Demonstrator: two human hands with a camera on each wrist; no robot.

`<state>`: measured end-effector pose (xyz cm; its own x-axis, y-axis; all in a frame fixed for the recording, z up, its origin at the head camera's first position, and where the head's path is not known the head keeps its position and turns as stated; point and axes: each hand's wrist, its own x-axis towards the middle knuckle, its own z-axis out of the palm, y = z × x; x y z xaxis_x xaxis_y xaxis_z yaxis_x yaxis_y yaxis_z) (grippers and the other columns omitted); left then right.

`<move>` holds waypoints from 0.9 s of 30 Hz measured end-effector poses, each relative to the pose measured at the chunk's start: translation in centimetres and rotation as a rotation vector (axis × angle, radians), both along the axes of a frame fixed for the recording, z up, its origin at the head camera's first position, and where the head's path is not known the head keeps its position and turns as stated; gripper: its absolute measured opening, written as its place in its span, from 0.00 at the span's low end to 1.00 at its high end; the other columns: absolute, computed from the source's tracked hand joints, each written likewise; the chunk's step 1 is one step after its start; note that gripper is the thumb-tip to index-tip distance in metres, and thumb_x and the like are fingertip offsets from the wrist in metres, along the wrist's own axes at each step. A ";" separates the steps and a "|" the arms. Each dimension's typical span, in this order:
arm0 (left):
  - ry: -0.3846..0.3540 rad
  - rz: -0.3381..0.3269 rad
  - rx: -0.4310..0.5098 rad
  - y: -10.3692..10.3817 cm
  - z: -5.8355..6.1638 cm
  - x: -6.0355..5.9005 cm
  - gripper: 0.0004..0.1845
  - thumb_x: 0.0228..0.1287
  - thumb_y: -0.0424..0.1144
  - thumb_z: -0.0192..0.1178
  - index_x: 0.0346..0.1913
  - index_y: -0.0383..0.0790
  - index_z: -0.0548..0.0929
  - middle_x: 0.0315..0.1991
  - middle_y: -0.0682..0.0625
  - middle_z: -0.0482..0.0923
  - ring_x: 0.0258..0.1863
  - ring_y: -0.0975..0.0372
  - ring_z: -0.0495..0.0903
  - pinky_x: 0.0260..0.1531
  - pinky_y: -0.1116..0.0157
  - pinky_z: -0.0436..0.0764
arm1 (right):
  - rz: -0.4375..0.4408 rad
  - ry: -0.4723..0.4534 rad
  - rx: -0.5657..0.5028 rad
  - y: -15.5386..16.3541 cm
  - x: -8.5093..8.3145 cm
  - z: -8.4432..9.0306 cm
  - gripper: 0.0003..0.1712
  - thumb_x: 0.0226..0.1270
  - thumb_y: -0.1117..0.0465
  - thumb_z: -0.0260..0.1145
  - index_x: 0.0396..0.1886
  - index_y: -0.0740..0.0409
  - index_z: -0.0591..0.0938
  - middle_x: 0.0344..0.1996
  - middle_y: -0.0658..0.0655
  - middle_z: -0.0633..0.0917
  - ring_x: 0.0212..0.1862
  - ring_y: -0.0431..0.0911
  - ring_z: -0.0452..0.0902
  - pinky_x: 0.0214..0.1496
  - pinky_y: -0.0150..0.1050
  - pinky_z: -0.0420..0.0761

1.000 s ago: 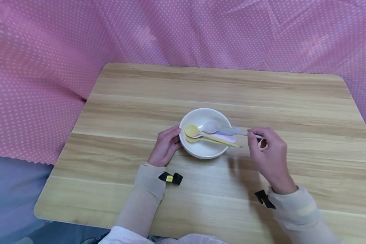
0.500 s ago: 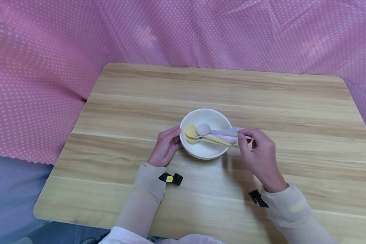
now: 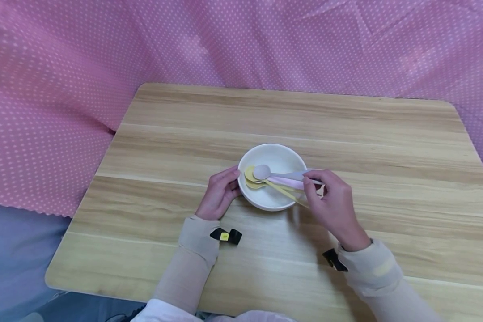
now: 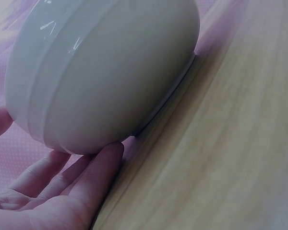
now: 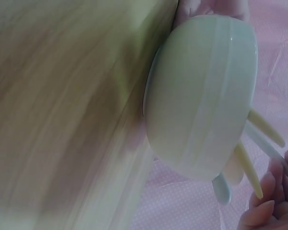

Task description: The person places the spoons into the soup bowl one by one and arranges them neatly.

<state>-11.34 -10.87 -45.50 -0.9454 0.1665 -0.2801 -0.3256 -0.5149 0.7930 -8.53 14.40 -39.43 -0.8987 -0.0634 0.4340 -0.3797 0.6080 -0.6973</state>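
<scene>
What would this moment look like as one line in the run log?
left hand: steadies round white ceramic bowl | right hand: pinches grey plastic spoon by handle | bowl also holds: yellow spoons, pink spoon | surface: light wooden table

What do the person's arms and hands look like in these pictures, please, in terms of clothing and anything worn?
Both hands, the left hand and the right hand, are bare, with no gloves or rings visible. Both arms wear close-fitting beige long sleeves with thicker cuffs at the wrists. Each wrist carries a small black strap; the left black strap bears a small yellow tag, while the right black strap shows no tag.
</scene>
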 end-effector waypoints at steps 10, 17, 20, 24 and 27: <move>0.013 0.002 -0.004 0.0 0.1 0.1 0.24 0.65 0.35 0.56 0.63 0.30 0.69 0.59 0.36 0.73 0.44 0.60 0.80 0.42 0.65 0.81 | 0.055 -0.026 0.041 -0.2 0.3 0.1 0.06 0.58 0.69 0.65 0.35 0.64 0.84 0.30 0.57 0.85 0.30 0.41 0.74 0.26 0.23 0.69; 0.013 -0.002 -0.003 0.2 0.1 0.1 0.24 0.65 0.35 0.55 0.62 0.31 0.70 0.59 0.37 0.73 0.45 0.59 0.80 0.43 0.65 0.81 | 0.064 -0.055 0.126 0.1 0.5 0.4 0.06 0.58 0.67 0.66 0.35 0.63 0.84 0.29 0.57 0.84 0.31 0.43 0.76 0.29 0.35 0.76; 0.010 -0.003 0.002 0.2 0.1 0.1 0.24 0.65 0.35 0.55 0.63 0.31 0.70 0.60 0.37 0.73 0.45 0.59 0.80 0.43 0.65 0.81 | 0.064 -0.060 0.148 0.5 0.7 0.5 0.07 0.58 0.67 0.66 0.36 0.62 0.85 0.29 0.56 0.84 0.31 0.44 0.76 0.28 0.35 0.75; 0.007 -0.001 0.003 0.1 0.1 0.1 0.24 0.65 0.35 0.55 0.63 0.31 0.70 0.60 0.38 0.73 0.45 0.59 0.80 0.43 0.65 0.81 | 0.060 -0.074 0.162 1.2 0.9 0.5 0.08 0.57 0.67 0.67 0.37 0.63 0.84 0.28 0.57 0.83 0.30 0.44 0.74 0.23 0.30 0.70; 0.007 0.000 -0.001 0.1 0.0 0.1 0.24 0.66 0.35 0.55 0.63 0.31 0.70 0.59 0.38 0.73 0.45 0.59 0.80 0.44 0.65 0.81 | 0.056 -0.100 0.178 1.6 1.0 0.5 0.09 0.58 0.65 0.67 0.38 0.64 0.84 0.28 0.56 0.82 0.30 0.44 0.73 0.22 0.30 0.70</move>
<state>-11.20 -10.79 -45.45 -0.9475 0.1659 -0.2735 -0.3198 -0.5145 0.7956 -7.53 16.01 -38.90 -0.9295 -0.1825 0.3206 -0.3510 0.7048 -0.6165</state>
